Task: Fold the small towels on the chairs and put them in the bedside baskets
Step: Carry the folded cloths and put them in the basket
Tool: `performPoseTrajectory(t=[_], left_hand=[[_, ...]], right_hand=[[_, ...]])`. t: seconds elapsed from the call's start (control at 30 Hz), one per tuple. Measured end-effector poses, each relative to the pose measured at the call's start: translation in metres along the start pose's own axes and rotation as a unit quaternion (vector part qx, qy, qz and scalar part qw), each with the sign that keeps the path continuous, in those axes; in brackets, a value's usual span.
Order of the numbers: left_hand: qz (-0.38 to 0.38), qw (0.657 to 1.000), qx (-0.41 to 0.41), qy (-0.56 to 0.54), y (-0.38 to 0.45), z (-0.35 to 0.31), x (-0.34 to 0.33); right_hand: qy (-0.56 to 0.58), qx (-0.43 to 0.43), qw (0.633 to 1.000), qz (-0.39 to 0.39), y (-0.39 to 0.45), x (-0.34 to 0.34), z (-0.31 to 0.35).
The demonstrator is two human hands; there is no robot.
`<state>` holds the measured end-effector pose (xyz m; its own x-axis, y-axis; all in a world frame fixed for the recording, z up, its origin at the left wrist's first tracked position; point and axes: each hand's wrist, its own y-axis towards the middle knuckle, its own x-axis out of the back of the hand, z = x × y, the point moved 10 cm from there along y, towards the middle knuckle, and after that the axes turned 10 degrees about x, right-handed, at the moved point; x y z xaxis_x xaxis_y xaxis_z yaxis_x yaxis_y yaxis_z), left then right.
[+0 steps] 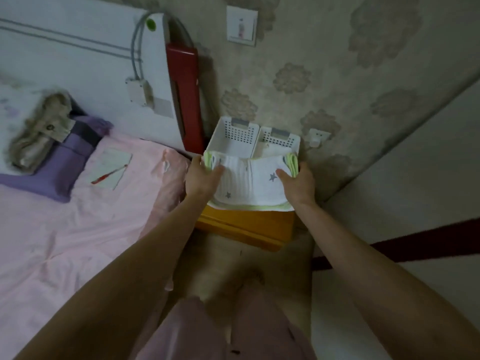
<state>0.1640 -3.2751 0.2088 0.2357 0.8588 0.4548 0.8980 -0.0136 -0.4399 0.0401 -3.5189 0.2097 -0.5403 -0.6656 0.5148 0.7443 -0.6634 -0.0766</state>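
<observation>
Towel point(249, 181): soft ribbed cloth, matt. Baskets point(231, 135): smooth perforated white plastic. Table point(244, 224): glossy orange wood. Bed sheet point(78, 229): matt pink cloth. Wall point(337, 61): textured patterned wallpaper.

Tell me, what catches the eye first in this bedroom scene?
Two hands, left and right, grip the ends of a folded white towel with grey stars and green edging, held over the near edge of two white baskets on an orange bedside table. To the left lies a pink bed with a purple pillow.
</observation>
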Motion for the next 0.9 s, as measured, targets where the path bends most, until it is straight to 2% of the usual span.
performPoseTrajectory(t=[0.1, 0.27, 0.37, 0.53, 0.67, 0.8, 0.9], left_hand=[[-0.025, 0.998, 0.050, 0.020, 0.038, -0.009, -0.014], [-0.028, 0.994, 0.066, 0.083, 0.084, -0.041, -0.031], [-0.005, 0.993, 0.097, 0.074, 0.149, -0.012, -0.064], [0.007, 0.987, 0.159, -0.026, 0.230, 0.023, -0.109], [-0.023, 0.983, 0.183, 0.015, 0.270, 0.038, -0.128], [-0.054, 0.976, 0.200, 0.061, 0.293, 0.056, -0.138], [-0.115, 0.973, 0.197, 0.029, 0.297, 0.066, -0.136]], right_hand=[[-0.052, 0.051, 0.994, 0.079, 0.080, -0.030, 0.020], [-0.143, 0.149, 0.968, 0.142, 0.172, -0.087, 0.042], [-0.180, 0.210, 0.947, 0.162, 0.212, -0.123, 0.046], [-0.248, 0.273, 0.910, 0.191, 0.259, -0.175, 0.028], [-0.262, 0.291, 0.897, 0.206, 0.287, -0.209, 0.004], [-0.276, 0.338, 0.867, 0.238, 0.305, -0.243, -0.014], [-0.297, 0.376, 0.839, 0.258, 0.312, -0.264, -0.017]])
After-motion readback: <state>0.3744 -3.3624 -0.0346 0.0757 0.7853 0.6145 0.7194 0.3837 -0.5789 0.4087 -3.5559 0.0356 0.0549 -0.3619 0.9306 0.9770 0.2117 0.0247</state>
